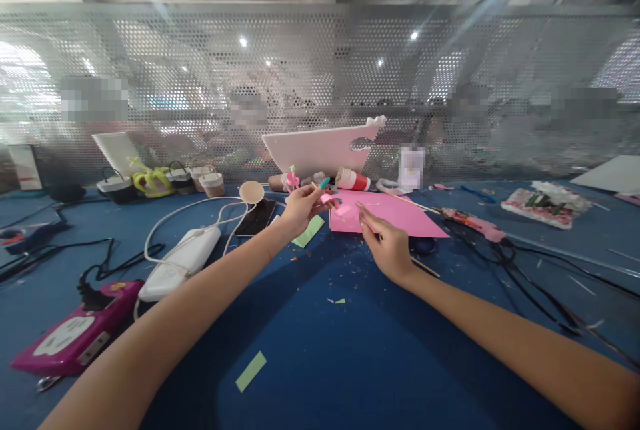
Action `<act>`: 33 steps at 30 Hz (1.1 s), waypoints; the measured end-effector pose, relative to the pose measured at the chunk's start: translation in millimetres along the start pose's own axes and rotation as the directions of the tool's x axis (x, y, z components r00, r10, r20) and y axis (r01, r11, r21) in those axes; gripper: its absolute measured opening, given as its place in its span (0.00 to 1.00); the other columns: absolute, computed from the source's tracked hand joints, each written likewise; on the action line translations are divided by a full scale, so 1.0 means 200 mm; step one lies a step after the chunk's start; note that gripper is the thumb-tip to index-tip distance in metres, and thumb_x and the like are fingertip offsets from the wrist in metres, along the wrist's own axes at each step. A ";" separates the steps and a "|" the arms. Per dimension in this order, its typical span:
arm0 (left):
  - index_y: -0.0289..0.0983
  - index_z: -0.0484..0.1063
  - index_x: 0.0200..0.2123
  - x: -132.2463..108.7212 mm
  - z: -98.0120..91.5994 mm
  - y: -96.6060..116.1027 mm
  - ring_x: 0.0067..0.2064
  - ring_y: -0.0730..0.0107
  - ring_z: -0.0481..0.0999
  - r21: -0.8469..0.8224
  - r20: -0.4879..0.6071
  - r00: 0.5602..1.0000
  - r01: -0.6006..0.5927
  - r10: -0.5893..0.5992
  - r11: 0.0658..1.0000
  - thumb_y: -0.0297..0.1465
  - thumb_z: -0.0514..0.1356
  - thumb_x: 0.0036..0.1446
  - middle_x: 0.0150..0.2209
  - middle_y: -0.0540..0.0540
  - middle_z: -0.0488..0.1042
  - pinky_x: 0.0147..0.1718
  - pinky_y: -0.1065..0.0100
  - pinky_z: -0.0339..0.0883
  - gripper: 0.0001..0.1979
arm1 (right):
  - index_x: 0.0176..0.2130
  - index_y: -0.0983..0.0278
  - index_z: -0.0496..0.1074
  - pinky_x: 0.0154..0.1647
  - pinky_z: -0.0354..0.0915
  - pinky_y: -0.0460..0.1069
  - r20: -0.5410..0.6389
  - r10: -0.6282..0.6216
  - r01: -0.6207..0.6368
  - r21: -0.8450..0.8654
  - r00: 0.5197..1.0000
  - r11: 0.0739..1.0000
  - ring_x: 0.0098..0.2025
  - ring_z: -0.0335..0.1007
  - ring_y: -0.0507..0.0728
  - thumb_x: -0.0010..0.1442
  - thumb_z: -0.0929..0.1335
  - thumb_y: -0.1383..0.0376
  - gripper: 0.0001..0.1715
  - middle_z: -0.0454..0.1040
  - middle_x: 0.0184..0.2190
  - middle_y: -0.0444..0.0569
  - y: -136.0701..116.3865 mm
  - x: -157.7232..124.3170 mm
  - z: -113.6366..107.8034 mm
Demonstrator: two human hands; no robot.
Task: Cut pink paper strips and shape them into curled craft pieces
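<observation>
My left hand is closed in a pinch, gripping a curled pink paper strip. A small teal piece shows at its fingertips; I cannot tell its kind. To the right, my right hand has its thumb and fingers pressed together near the curl, and what they pinch is too small to make out. Behind and beneath the hands lies a pink paper sheet. A light green paper piece rests beside my left hand, and a thin wooden stick is partly hidden by my right hand.
A glue gun with black cable lies at right. On the left are a magenta power strip, a white power bank with cables and a dark phone. Paper cups and a white foam board stand before the perforated screen.
</observation>
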State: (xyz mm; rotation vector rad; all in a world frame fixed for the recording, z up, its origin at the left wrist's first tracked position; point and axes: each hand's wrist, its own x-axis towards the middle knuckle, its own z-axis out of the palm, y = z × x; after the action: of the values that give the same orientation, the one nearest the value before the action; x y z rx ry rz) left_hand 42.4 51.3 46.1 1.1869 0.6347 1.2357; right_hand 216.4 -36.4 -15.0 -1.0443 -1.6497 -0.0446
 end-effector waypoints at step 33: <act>0.35 0.69 0.27 -0.01 -0.02 0.00 0.27 0.76 0.74 0.086 0.013 0.988 -0.154 0.154 0.984 0.32 0.66 0.50 0.27 0.50 0.74 0.31 0.69 0.74 0.09 | 0.35 0.65 0.71 0.38 0.70 0.49 0.820 0.325 -0.852 0.519 0.472 -0.072 0.30 0.72 0.52 0.60 0.59 0.66 0.13 0.75 0.30 0.49 -0.05 0.18 -0.12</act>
State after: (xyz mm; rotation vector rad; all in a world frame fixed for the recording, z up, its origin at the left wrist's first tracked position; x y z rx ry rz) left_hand 38.1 51.4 44.2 1.3326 0.6060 1.3442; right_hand 229.1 -32.9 26.5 -0.7154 -0.9485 1.8383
